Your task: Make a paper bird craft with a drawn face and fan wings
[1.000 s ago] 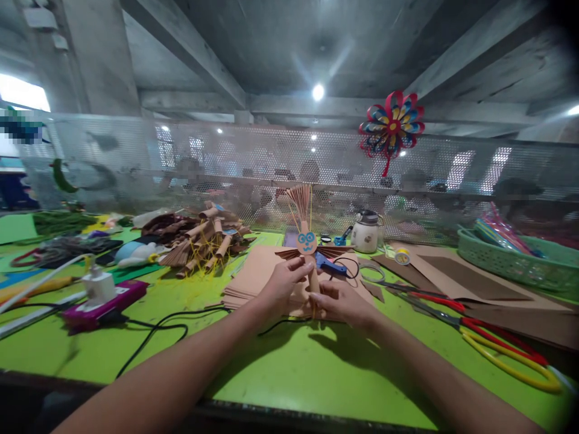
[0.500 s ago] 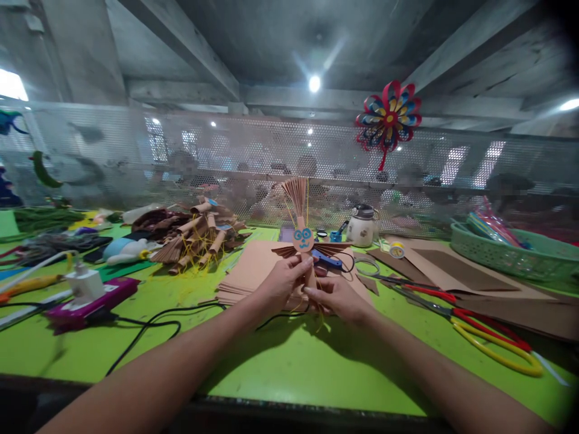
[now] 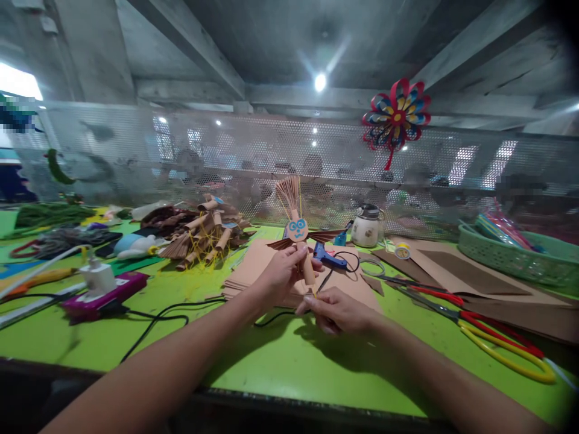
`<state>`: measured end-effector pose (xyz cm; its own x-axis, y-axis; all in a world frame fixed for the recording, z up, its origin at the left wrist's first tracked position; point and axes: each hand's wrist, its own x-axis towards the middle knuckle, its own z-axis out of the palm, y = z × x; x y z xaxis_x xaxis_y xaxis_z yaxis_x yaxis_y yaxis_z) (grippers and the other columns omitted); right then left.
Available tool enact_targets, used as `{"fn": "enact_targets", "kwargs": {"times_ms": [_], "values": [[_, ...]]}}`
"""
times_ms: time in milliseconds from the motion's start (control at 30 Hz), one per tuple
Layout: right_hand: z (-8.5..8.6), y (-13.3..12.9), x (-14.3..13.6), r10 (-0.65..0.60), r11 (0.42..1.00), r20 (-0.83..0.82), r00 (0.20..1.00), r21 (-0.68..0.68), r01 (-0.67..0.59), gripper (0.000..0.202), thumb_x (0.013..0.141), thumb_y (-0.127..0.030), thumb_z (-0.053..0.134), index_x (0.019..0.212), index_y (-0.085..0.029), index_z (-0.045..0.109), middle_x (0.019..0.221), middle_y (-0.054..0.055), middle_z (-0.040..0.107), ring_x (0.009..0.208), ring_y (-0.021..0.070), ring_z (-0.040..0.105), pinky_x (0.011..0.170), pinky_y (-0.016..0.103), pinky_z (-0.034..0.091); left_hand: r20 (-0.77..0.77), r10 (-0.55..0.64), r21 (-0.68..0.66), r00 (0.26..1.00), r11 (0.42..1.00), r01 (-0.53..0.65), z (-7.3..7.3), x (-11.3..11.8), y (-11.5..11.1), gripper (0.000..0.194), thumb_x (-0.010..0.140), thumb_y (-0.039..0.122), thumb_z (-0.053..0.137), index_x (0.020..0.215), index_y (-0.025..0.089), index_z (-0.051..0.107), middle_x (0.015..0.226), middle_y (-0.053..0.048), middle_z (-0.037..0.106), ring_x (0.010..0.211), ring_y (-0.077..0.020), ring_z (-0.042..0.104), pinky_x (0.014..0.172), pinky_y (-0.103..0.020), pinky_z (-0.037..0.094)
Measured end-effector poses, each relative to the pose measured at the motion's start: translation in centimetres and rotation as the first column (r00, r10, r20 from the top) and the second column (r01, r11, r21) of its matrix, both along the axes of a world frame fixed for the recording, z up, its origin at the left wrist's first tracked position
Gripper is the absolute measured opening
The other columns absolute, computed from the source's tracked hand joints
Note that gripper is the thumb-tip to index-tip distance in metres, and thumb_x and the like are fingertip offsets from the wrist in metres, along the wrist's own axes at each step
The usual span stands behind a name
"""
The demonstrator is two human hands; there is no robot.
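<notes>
A brown paper figure (image 3: 298, 230) with a blue-drawn face, a pleated fan on top and pleated wings is held up over the stacked brown paper (image 3: 248, 269). My left hand (image 3: 286, 271) is closed around its rolled body just below the face. At the lower end of the roll, the fingertips of my right hand (image 3: 332, 308) pinch the figure's bottom, where a bit of yellow string shows. Behind the figure, a blue glue gun (image 3: 332, 259) lies on the paper stack.
Similar paper figures (image 3: 212, 232) are piled left of centre. A purple power strip (image 3: 106, 296) with black cables lies at left. Scissors (image 3: 502, 337), brown sheets (image 3: 470, 271) and a green basket (image 3: 520, 256) are at right. A jar (image 3: 366, 226) stands behind.
The figure has tilted, its head shifting slightly left. My right hand has moved down and right to the lower end of the roll. The view has turned slightly left.
</notes>
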<state>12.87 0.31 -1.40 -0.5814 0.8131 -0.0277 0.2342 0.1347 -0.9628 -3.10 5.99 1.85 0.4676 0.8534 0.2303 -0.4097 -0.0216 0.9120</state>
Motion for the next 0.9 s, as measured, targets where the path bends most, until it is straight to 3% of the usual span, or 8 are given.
{"fn": "enact_targets", "kwargs": {"times_ms": [100, 200, 300, 433, 533, 667, 900], "values": [[1.1, -0.3, 0.8, 0.045, 0.998, 0.053, 0.998, 0.041, -0.047, 0.052, 0.083, -0.063, 0.061, 0.092, -0.013, 0.072, 0.061, -0.001, 0.063, 0.051, 0.0087, 0.053, 0.054, 0.022, 0.042, 0.002, -0.003, 0.007, 1.000, 1.000, 0.003, 0.1, -0.1, 0.2, 0.028, 0.088, 0.040, 0.068, 0.086, 0.013, 0.062, 0.075, -0.004, 0.070, 0.069, -0.0167, 0.067, 0.071, -0.031, 0.053], [1.9, -0.3, 1.5, -0.100, 0.989, -0.051, 0.994, 0.103, 0.104, 0.041, 0.083, -0.053, 0.067, 0.093, -0.014, 0.074, 0.084, 0.005, 0.069, 0.075, 0.0136, 0.061, 0.072, 0.027, 0.047, -0.007, -0.020, 0.009, 1.000, 1.000, 0.020, 0.4, 0.0, -0.1, 0.030, 0.082, 0.040, 0.073, 0.081, 0.012, 0.062, 0.073, -0.008, 0.071, 0.070, -0.0178, 0.068, 0.071, -0.028, 0.052], [1.6, -0.1, 1.6, -0.193, 0.978, -0.207, 0.959, 0.040, 0.205, 0.038, 0.083, -0.051, 0.068, 0.093, -0.014, 0.074, 0.090, 0.007, 0.068, 0.081, 0.0159, 0.060, 0.077, 0.030, 0.048, -0.033, -0.063, -0.002, 0.998, 0.998, 0.063, 0.7, 0.2, -0.8, 0.030, 0.081, 0.040, 0.074, 0.081, 0.012, 0.061, 0.076, -0.011, 0.073, 0.067, -0.0193, 0.068, 0.067, -0.028, 0.053], [0.3, 0.3, 0.9, -0.199, 0.980, -0.349, 0.916, -0.088, 0.180, 0.033, 0.077, -0.045, 0.077, 0.095, -0.017, 0.075, 0.092, 0.005, 0.068, 0.079, 0.0158, 0.061, 0.082, 0.035, 0.049, -0.057, -0.121, -0.023, 0.991, 0.992, 0.120, 0.8, 0.6, -1.7, 0.035, 0.079, 0.043, 0.074, 0.086, 0.012, 0.061, 0.078, -0.012, 0.072, 0.059, -0.0208, 0.066, 0.056, -0.030, 0.054], [-0.4, 0.5, 0.3, -0.241, 0.970, -0.373, 0.896, -0.132, 0.206, 0.037, 0.071, -0.046, 0.081, 0.094, -0.017, 0.076, 0.087, 0.005, 0.069, 0.075, 0.0161, 0.062, 0.085, 0.039, 0.049, -0.038, -0.107, -0.020, 0.994, 0.994, 0.106, 0.8, 0.9, -2.0, 0.038, 0.075, 0.044, 0.077, 0.089, 0.015, 0.058, 0.075, -0.007, 0.071, 0.061, -0.0188, 0.065, 0.059, -0.029, 0.054], [-0.6, 0.7, 0.0, -0.269, 0.963, -0.352, 0.896, -0.114, 0.244, 0.040, 0.067, -0.050, 0.083, 0.079, -0.013, 0.076, 0.075, 0.005, 0.067, 0.071, 0.0155, 0.059, 0.081, 0.038, 0.049, -0.009, -0.066, -0.012, 0.998, 0.998, 0.066, 0.7, 1.2, -2.3, 0.038, 0.074, 0.044, 0.078, 0.084, 0.016, 0.055, 0.071, -0.002, 0.066, 0.062, -0.0142, 0.062, 0.062, -0.024, 0.052], [-1.4, 1.2, 0.1, -0.264, 0.964, -0.343, 0.902, -0.056, 0.261, 0.039, 0.067, -0.050, 0.083, 0.074, -0.012, 0.077, 0.069, 0.003, 0.064, 0.065, 0.0128, 0.053, 0.066, 0.030, 0.043, -0.004, -0.017, -0.026, 1.000, 1.000, 0.017, 0.3, 1.4, -2.9, 0.034, 0.079, 0.045, 0.073, 0.086, 0.018, 0.052, 0.069, 0.000, 0.061, 0.063, -0.0150, 0.061, 0.059, -0.024, 0.051]]}}
